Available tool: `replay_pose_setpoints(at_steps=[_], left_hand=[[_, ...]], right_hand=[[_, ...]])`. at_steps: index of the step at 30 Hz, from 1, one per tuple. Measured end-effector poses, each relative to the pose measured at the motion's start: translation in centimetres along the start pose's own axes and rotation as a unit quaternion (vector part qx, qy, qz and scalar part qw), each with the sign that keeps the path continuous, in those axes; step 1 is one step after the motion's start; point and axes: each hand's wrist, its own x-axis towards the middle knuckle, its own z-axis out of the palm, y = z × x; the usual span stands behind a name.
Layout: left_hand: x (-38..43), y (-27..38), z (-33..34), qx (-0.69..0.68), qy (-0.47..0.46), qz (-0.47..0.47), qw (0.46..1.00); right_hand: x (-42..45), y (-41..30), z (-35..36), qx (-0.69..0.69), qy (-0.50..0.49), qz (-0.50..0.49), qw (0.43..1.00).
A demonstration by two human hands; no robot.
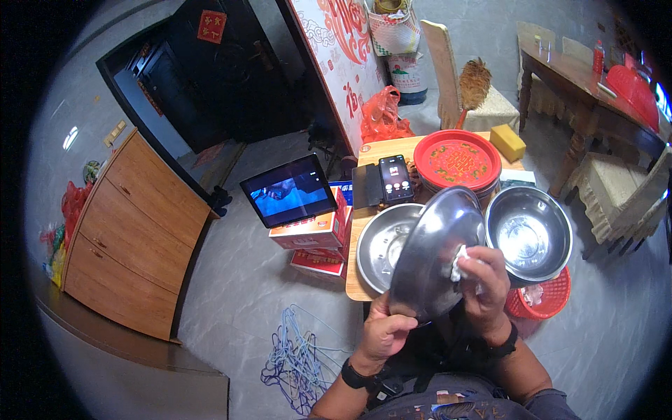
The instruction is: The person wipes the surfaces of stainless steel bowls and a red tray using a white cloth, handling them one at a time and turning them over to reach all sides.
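Observation:
Tilted steeply above the near part of a small wooden table [358,286] is a stainless steel basin [428,262]. My left hand [386,328] grips its lower rim, thumb on the outer side. In my right hand [485,283] is a crumpled white tissue [458,263], pressed against the basin's underside. Behind the raised basin, a second steel basin [374,252] rests on the table, partly covered from view. To the right sits another shiny steel basin [527,236]. A red patterned plastic tray [457,157] tops a stack farther back.
A phone [396,178] and a yellow sponge [507,143] lie on the table. Left of it, a tablet [289,190] leans on stacked cartons [310,231]. Below the right edge stands a red waste basket [546,299]. Wire hangers [296,357] lie tangled on the floor.

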Motion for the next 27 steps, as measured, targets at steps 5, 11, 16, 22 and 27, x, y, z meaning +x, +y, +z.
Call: replay_pose_setpoints(at_steps=[5, 11, 16, 22, 27], left_hand=[[0.6, 0.6, -0.3, 0.002, 0.07, 0.06, 0.996], [0.7, -0.1, 0.9, 0.004, 0.032, -0.005, 0.999], [-0.1, 0.2, 1.7, 0.038, 0.045, -0.041, 0.997], [1.2, 1.1, 0.6, -0.015, 0.049, 0.015, 0.999], [0.9, 0.0, 1.5, 0.013, 0.028, -0.03, 0.999]], right_hand=[[-3.0, 0.9, 0.3, 0.0, -0.021, 0.072, 0.997], [-2.3, -0.6, 0.7, 0.051, -0.059, -0.036, 0.996], [2.4, 1.2, -1.4, -0.018, 0.057, 0.01, 0.998], [-2.9, -1.0, 0.9, -0.013, -0.033, -0.051, 0.998], [-1.4, -1.7, 1.9, -0.003, -0.011, -0.115, 0.993]])
